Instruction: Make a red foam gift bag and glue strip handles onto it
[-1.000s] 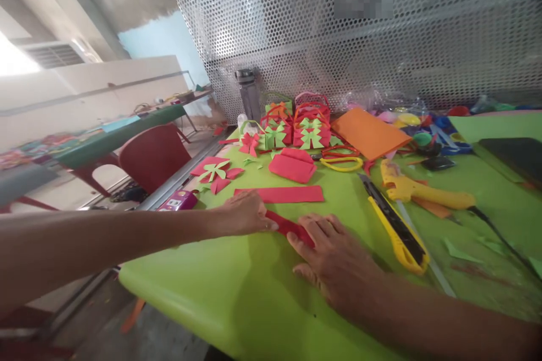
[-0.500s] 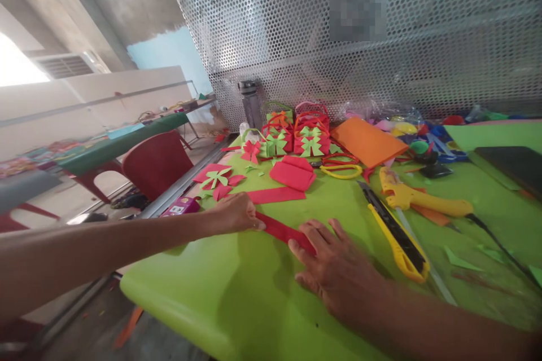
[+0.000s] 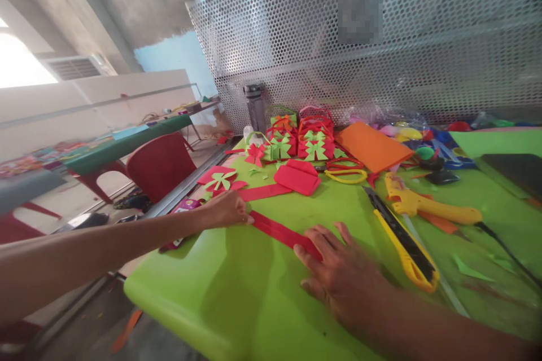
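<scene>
Two hands hold a red paper strip flat on the green table.

The red paper strip [image 3: 282, 231] lies on the green table [image 3: 237, 287], and its long way runs from the far left to the near right, between the two hands. The left hand [image 3: 224, 210] pinches the far left end with closed fingertips. The right hand [image 3: 345, 271] is open and flat, with its fingers spread, pressing down on the near right end. Both hands touch the strip, one at each end. A yellow box cutter [image 3: 404, 242] lies just to the right of the right hand.
</scene>
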A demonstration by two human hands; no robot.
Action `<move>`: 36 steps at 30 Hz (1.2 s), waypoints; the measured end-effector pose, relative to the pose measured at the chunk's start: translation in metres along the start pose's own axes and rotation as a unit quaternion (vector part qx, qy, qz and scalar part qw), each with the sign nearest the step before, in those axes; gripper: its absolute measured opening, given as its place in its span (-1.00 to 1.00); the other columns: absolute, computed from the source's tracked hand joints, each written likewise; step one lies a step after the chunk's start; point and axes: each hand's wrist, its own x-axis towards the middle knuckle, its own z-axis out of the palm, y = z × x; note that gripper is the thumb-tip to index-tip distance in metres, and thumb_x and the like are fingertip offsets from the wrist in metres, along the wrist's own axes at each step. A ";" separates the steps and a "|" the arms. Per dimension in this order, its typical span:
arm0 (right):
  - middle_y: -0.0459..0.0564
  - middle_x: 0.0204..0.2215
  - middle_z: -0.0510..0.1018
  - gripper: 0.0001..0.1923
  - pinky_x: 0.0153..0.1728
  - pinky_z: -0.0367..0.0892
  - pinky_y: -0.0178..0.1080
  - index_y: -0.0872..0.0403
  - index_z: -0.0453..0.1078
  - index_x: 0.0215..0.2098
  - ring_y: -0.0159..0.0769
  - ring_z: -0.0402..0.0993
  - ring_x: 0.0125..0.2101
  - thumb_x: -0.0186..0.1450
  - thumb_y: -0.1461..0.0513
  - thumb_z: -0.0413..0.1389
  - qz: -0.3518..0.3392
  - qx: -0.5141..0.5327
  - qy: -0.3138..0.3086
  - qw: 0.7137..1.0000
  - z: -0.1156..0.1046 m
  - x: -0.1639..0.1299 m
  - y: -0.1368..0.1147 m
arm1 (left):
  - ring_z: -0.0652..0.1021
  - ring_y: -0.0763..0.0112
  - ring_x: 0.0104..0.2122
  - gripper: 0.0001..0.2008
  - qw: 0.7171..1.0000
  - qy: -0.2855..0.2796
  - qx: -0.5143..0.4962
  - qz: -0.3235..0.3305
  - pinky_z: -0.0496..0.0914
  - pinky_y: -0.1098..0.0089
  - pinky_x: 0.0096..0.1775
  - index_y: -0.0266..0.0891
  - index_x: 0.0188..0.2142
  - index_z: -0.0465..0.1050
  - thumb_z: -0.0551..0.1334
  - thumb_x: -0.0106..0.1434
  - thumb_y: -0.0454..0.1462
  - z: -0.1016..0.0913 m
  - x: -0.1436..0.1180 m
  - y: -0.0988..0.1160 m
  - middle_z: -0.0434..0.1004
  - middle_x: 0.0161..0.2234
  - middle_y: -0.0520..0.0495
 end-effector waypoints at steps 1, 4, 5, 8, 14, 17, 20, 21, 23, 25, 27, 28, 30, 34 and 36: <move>0.19 -0.11 0.48 -0.64 -0.11 0.24 0.19 0.07 0.40 -0.05 -0.02 0.36 -0.08 0.25 0.10 0.04 -0.001 0.000 0.002 1.000 0.000 0.000 0.000 | 0.15 0.57 -0.67 -0.58 1.000 0.001 -0.005 -0.003 0.03 0.48 -0.58 -0.23 -0.75 0.10 0.23 -0.02 -0.06 -0.001 0.000 -0.001 0.05 -0.76 0.15; 0.17 -0.12 0.49 -0.65 -0.11 0.25 0.19 0.06 0.40 -0.06 -0.03 0.37 -0.08 0.25 0.09 0.04 0.000 0.003 0.015 1.000 0.001 0.000 0.000 | 0.14 0.56 -0.67 -0.60 1.000 0.008 -0.013 -0.003 0.02 0.47 -0.57 -0.23 -0.75 0.09 0.22 -0.05 -0.07 -0.004 0.000 -0.002 0.03 -0.76 0.16; 0.17 -0.13 0.49 -0.65 -0.11 0.25 0.19 0.06 0.41 -0.07 -0.03 0.37 -0.08 0.25 0.09 0.04 0.000 0.003 0.018 1.000 0.001 0.001 0.000 | 0.14 0.56 -0.67 -0.61 1.000 0.011 -0.014 0.000 0.03 0.47 -0.56 -0.23 -0.76 0.09 0.22 -0.06 -0.08 -0.005 0.001 -0.003 0.03 -0.76 0.16; 0.17 -0.14 0.50 -0.66 -0.12 0.25 0.20 0.06 0.42 -0.08 -0.03 0.38 -0.10 0.25 0.09 0.04 -0.002 0.003 0.021 1.000 0.000 0.001 0.000 | 0.16 0.55 -0.66 -0.63 1.000 0.018 -0.011 0.011 0.04 0.48 -0.55 -0.23 -0.75 0.10 0.21 -0.05 -0.11 -0.005 0.001 -0.007 0.04 -0.76 0.15; 0.17 -0.13 0.50 -0.64 -0.09 0.23 0.22 0.06 0.42 -0.06 -0.04 0.37 -0.09 0.26 0.08 0.03 0.001 0.009 0.002 1.000 -0.003 0.002 0.000 | 0.25 0.52 -0.62 -0.76 0.999 0.020 0.009 0.035 0.09 0.50 -0.53 -0.26 -0.70 0.25 0.17 -0.03 -0.18 -0.003 0.005 -0.019 0.15 -0.72 0.13; 0.19 -0.10 0.48 -0.63 -0.07 0.19 0.24 0.07 0.40 -0.04 -0.02 0.34 -0.05 0.27 0.09 0.02 0.003 0.011 -0.022 1.000 -0.005 0.003 0.000 | 0.31 0.50 -0.59 -0.84 0.998 0.029 0.034 0.041 0.13 0.51 -0.53 -0.26 -0.64 0.34 0.15 -0.02 -0.23 -0.006 0.005 -0.021 0.25 -0.68 0.11; 0.20 -0.09 0.46 -0.63 -0.05 0.17 0.25 0.08 0.39 -0.03 -0.01 0.32 -0.04 0.28 0.09 -0.01 0.013 0.012 -0.044 0.999 -0.006 0.002 -0.001 | 0.34 0.45 -0.60 -0.83 0.994 0.061 0.074 0.044 0.17 0.47 -0.51 -0.27 -0.62 0.36 0.16 0.03 -0.24 -0.011 -0.003 -0.007 0.27 -0.68 0.08; 0.20 -0.09 0.46 -0.62 -0.04 0.16 0.25 0.08 0.39 -0.02 0.00 0.32 -0.03 0.29 0.08 -0.02 0.014 0.013 -0.051 0.998 -0.006 0.002 -0.001 | 0.36 0.42 -0.58 -0.80 0.992 0.082 0.087 0.050 0.20 0.43 -0.48 -0.28 -0.60 0.38 0.15 0.07 -0.22 -0.011 -0.009 0.002 0.30 -0.65 0.05; 0.19 -0.08 0.44 -0.59 -0.03 0.14 0.26 0.07 0.36 0.00 0.00 0.30 -0.01 0.30 0.05 -0.04 0.013 0.017 -0.065 0.998 -0.007 0.002 -0.001 | 0.43 0.30 -0.41 -0.73 0.982 0.132 0.107 0.080 0.28 0.32 -0.33 -0.30 -0.48 0.42 0.07 0.21 -0.19 -0.007 -0.024 0.025 0.41 -0.48 -0.08; 0.18 -0.07 0.44 -0.57 -0.01 0.11 0.27 0.07 0.33 0.03 0.01 0.28 0.00 0.30 0.04 -0.05 0.011 0.020 -0.079 0.997 -0.008 0.002 0.000 | 0.44 0.26 -0.28 -0.69 0.975 0.147 0.109 0.126 0.30 0.26 -0.19 -0.31 -0.40 0.44 0.03 0.29 -0.16 0.005 -0.040 0.048 0.45 -0.37 -0.13; 0.17 -0.06 0.43 -0.57 0.01 0.09 0.26 0.06 0.32 0.04 -0.01 0.26 0.02 0.31 0.03 -0.06 0.012 0.021 -0.090 0.996 -0.010 0.003 0.000 | 0.46 0.29 -0.19 -0.67 0.952 0.137 0.105 0.252 0.33 0.29 -0.11 -0.32 -0.31 0.45 0.02 0.32 -0.14 0.023 -0.053 0.065 0.47 -0.24 -0.16; 0.17 -0.05 0.43 -0.57 0.03 0.08 0.25 0.07 0.33 0.03 -0.02 0.26 0.02 0.31 0.03 -0.06 0.012 0.021 -0.095 0.995 -0.012 0.004 0.000 | 0.45 0.26 -0.12 -0.65 0.935 0.131 0.108 0.310 0.35 0.29 -0.07 -0.34 -0.21 0.43 0.03 0.31 -0.11 0.033 -0.057 0.069 0.46 -0.15 -0.20; 0.17 -0.04 0.42 -0.56 0.04 0.06 0.23 0.08 0.32 0.03 -0.03 0.23 0.04 0.31 0.01 -0.07 0.008 0.016 -0.104 0.994 -0.017 0.006 0.001 | 0.39 0.14 0.02 -0.48 0.895 0.153 0.129 0.398 0.34 0.23 0.01 -0.43 -0.07 0.36 0.01 0.28 0.00 0.051 -0.059 0.070 0.41 -0.04 -0.32; 0.21 0.00 0.40 -0.53 0.07 0.01 0.23 0.13 0.30 0.06 0.01 0.15 0.10 0.33 0.02 -0.10 -0.026 -0.033 -0.135 0.990 -0.030 0.006 0.003 | 0.35 0.09 0.08 -0.42 0.886 0.188 0.139 0.401 0.33 0.16 0.05 -0.43 0.04 0.29 -0.08 0.30 0.02 0.071 -0.054 0.057 0.34 0.06 -0.38; 0.22 0.03 0.39 -0.53 0.08 -0.02 0.22 0.15 0.30 0.06 0.02 0.13 0.12 0.33 0.04 -0.10 -0.041 -0.063 -0.150 0.986 -0.035 0.001 0.004 | 0.34 0.10 0.09 -0.42 0.889 0.191 0.130 0.395 0.34 0.16 0.04 -0.40 0.07 0.26 -0.06 0.30 0.02 0.073 -0.052 0.052 0.32 0.08 -0.36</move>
